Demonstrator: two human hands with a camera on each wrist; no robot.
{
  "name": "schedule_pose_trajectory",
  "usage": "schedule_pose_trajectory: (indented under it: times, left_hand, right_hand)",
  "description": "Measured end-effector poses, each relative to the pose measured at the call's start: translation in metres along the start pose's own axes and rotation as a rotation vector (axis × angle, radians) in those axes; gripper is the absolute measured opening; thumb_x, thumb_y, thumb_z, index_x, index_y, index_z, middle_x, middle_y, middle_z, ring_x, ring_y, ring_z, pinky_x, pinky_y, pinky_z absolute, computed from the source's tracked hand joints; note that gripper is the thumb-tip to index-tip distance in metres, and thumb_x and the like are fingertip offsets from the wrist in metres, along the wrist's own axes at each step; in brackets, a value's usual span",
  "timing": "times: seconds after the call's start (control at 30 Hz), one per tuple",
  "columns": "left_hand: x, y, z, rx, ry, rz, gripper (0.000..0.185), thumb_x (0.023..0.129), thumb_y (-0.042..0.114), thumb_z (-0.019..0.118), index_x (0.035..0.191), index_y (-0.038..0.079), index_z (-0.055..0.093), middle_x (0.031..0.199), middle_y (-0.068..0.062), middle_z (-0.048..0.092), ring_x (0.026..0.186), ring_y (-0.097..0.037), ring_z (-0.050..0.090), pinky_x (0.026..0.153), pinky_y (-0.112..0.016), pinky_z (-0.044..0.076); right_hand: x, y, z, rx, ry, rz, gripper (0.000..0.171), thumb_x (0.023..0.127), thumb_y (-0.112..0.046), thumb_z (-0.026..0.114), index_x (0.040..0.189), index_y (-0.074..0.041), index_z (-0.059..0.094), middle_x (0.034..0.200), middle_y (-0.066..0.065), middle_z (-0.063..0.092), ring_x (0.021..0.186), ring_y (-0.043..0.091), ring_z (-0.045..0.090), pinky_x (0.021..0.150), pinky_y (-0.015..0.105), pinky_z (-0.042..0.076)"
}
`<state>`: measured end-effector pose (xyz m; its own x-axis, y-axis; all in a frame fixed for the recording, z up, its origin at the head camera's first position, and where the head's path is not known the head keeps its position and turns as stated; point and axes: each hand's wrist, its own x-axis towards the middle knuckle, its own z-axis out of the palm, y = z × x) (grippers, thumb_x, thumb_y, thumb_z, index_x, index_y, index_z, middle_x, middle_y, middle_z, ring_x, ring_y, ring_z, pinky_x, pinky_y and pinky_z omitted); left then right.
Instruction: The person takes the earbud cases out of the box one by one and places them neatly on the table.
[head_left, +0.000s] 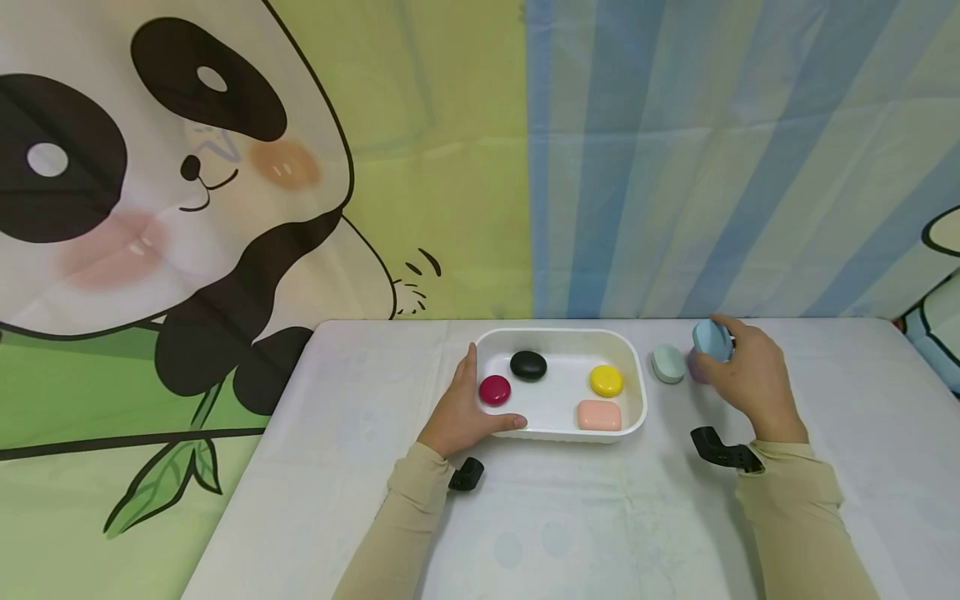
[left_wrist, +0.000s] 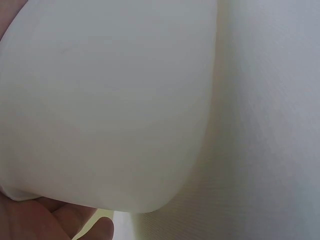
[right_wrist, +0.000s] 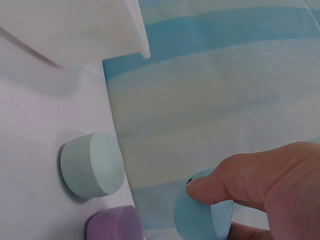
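I see the white cloth-covered table [head_left: 570, 533] before a panda-print backdrop [head_left: 187, 192] with blue and pale stripes to its right. Near the table's far middle sits a white rounded-rectangle plastic tray [head_left: 633, 367], holding a black oval soap [head_left: 528, 365], a dark red round soap [head_left: 495, 389], a yellow round soap [head_left: 606, 380] and a pink rectangular soap [head_left: 599, 415]. My left hand [head_left: 467, 412] grips the tray's near-left corner, thumb curled along its front rim and fingers up its left side. My right hand [head_left: 746, 375] is to the tray's right, pinching a light blue round soap [right_wrist: 200, 212] lifted off the table. Just beside it on the cloth lie a pale mint-green oval soap [head_left: 667, 363] and a lilac soap [right_wrist: 114, 225], largely hidden behind my hand in the head view.
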<state>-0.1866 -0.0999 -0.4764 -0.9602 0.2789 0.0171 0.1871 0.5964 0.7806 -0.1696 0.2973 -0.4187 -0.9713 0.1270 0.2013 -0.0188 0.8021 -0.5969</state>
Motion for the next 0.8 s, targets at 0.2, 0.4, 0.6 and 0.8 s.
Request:
schedule_pose_trajectory:
  times: [0.2,0.4,0.6,0.8]
  left_hand:
    - [-0.001,0.002,-0.001,-0.011,-0.003,-0.009,0.142,0.063,0.059,0.090,0.162,0.012,0.000,0.165,-0.007,0.020,0.143,-0.027,0.036,0.113,-0.046,0.036]
    - [-0.001,0.003,-0.001,-0.013,-0.005,-0.010,0.143,0.063,0.059,0.090,0.162,0.012,0.000,0.165,-0.006,0.021,0.142,-0.027,0.037,0.113,-0.045,0.037]
    - [-0.001,0.001,-0.001,-0.005,-0.001,-0.007,0.143,0.063,0.060,0.090,0.162,0.012,0.000,0.165,-0.006,0.021,0.142,-0.027,0.038,0.113,-0.045,0.037]
    - [-0.001,0.001,-0.001,-0.015,-0.001,-0.001,0.143,0.063,0.060,0.090,0.162,0.011,0.000,0.165,-0.007,0.021,0.141,-0.028,0.038,0.113,-0.046,0.037]
  right_hand:
    - [0.002,0.011,0.000,-0.014,0.021,0.056,0.062,0.089,-0.011,0.064,0.144,0.010,0.045,0.126,0.044,0.051,0.108,0.058,0.052,0.082,0.069,0.045]
    - [0.005,0.023,0.000,-0.032,0.019,0.103,0.064,0.089,-0.013,0.064,0.146,0.009,0.043,0.129,0.045,0.049,0.111,0.059,0.049,0.086,0.070,0.043]
    - [0.006,0.034,0.001,-0.047,0.018,0.139,0.066,0.090,-0.014,0.062,0.147,0.010,0.040,0.129,0.046,0.048,0.111,0.060,0.048,0.088,0.070,0.042]
    - [0.005,0.041,-0.001,-0.065,0.016,0.169,0.066,0.093,-0.017,0.059,0.148,0.012,0.037,0.129,0.047,0.047,0.114,0.061,0.047,0.091,0.070,0.041]
